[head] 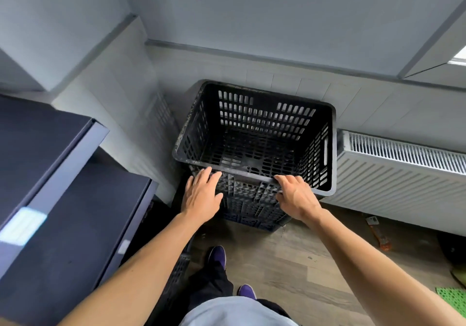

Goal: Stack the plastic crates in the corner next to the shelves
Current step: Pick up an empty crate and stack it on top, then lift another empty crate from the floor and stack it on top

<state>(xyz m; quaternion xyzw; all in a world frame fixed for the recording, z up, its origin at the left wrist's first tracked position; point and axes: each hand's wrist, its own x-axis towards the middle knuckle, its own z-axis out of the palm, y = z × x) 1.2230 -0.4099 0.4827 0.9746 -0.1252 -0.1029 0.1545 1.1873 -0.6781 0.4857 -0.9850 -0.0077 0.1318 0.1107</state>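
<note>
- Black crate [259, 116] with slotted walls, open side up, nothing inside, seated squarely on a lower crate [254, 218] of the same kind.
- Both stacked in the corner, back against the tiled wall [290, 78], left side near the wall pillar [121, 113], right side just beside the white radiator [403, 174].
- Left hand [203, 194] flat and relaxed, fingers straight, fingertips touching the near rim at its left end, palm against the front wall; gripping nothing.
- Right hand [296, 197] on the near rim further right, fingers laid up to the rim's edge, thumb lower against the slotted front wall; cannot tell whether pinching the rim or only resting on it.
- Both forearms stretched forward and down from the bottom of the view, bare.
- Dark shelves [50, 174] to the left, well apart from the stack, with a glare patch on the front edge.
- Part of another slotted crate [176, 275] low on the floor beside the left leg, mostly hidden by the left forearm.
- Purple shoes [218, 253] on the wood-look floor [290, 262], just short of the stack.
- Green grid mat [451, 298] at the lower right edge; small orange-handled tool [378, 235] lying under the radiator, too blurred to name.
</note>
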